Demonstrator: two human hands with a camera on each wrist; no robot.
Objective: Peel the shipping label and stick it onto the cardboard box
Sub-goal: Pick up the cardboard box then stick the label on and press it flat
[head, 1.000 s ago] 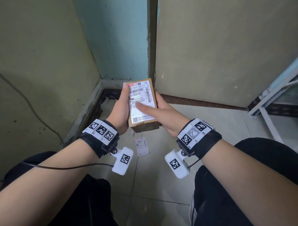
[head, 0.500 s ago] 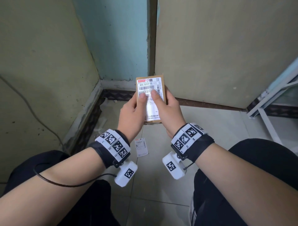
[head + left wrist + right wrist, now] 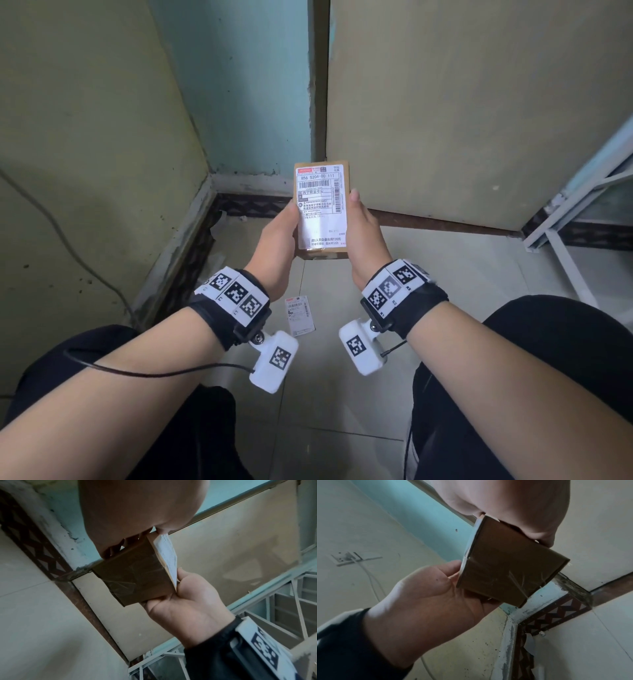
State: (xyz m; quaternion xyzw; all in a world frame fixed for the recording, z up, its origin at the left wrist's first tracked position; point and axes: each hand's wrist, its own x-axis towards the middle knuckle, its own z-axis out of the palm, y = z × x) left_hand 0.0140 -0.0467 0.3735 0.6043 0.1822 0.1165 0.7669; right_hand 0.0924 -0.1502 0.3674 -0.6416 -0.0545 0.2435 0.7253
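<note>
Far left in the head view: a dark cable (image 3: 61,236) runs down the yellowish wall (image 3: 85,120). Patterned skirting (image 3: 191,260) follows the floor edge into the corner.

Left hand (image 3: 277,240) grips the left long side of the cardboard box (image 3: 322,253). Thumb lies along the left edge; fingers wrap underneath, curled round the box, as the right wrist view shows. Wrist carries a black band with white marker tiles (image 3: 234,296) and a white camera block (image 3: 274,361) hanging below it.

Centre: the box is held in the air between both hands, above the tiled floor (image 3: 342,411), long axis pointing away from the person. The shipping label (image 3: 320,205) lies on its upper face and covers nearly all of it, print facing the head camera. In the left wrist view the label's near edge appears to stand slightly proud of the cardboard; whether it is fully pressed down I cannot tell. Clear tape crosses the near end of the box.

On the floor below, between the two wrists, lies a small printed paper slip (image 3: 300,316), well apart from the box.

Right hand (image 3: 364,233) grips the right long side, thumb up along the edge with its tip beside the label, fingers curled under.

Far right: a white metal frame (image 3: 561,236) leans at the wall.
</note>
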